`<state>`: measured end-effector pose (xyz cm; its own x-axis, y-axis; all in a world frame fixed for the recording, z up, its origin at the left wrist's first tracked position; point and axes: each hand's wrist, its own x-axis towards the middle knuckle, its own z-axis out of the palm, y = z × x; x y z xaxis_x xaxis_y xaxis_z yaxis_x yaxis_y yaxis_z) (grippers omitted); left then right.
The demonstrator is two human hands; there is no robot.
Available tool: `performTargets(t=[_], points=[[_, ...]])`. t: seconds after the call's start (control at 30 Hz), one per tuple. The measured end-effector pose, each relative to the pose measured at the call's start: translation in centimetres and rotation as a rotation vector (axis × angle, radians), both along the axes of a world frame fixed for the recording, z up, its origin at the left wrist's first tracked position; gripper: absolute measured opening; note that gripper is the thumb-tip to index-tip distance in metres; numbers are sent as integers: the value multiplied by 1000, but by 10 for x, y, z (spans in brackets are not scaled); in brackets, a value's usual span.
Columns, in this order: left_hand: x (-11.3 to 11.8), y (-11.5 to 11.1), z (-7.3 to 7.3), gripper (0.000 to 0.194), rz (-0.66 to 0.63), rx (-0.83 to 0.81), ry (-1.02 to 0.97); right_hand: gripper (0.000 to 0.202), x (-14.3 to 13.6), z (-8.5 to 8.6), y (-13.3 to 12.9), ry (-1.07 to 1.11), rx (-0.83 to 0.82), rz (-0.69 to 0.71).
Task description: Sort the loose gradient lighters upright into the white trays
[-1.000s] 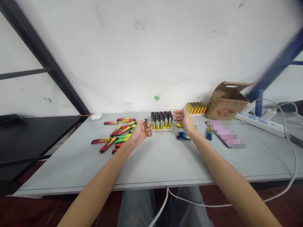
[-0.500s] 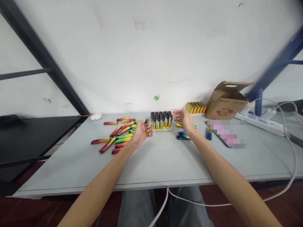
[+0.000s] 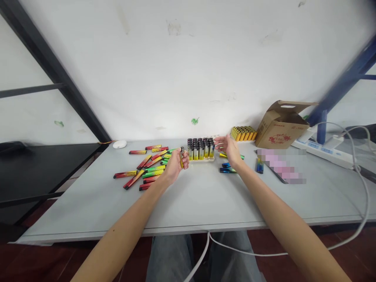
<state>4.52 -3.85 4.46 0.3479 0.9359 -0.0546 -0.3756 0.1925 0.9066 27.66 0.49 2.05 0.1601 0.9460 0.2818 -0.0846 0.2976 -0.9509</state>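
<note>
Left hand (image 3: 174,166): fingers curled round one yellow lighter (image 3: 181,156), held upright just left of the tray of lighters (image 3: 201,149), above the bench (image 3: 188,196).
Right hand (image 3: 230,150): fingers spread and empty, palm turned inward, just right of the tray; it appears clear of the tray, though the gap is too small to judge.
Tray: rows of upright yellow lighters with dark caps, mid-bench.
Red and green lighters (image 3: 147,166): loose, scattered left of the left hand.
Blue lighters (image 3: 226,169): lying below the right wrist.
Cardboard box (image 3: 280,125): open, far right, a batch of yellow lighters (image 3: 243,134) beside it.
</note>
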Motion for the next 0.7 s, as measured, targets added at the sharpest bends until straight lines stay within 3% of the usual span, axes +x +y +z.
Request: performTargets(t=[0.47,0.7], points=[[4,2,-3,30,43,-19,11,64,0,1,-1,-43,-4,-2],[1,-1,-6,25,-107,51,-80,67,0,4,-3,-71,8,-16]])
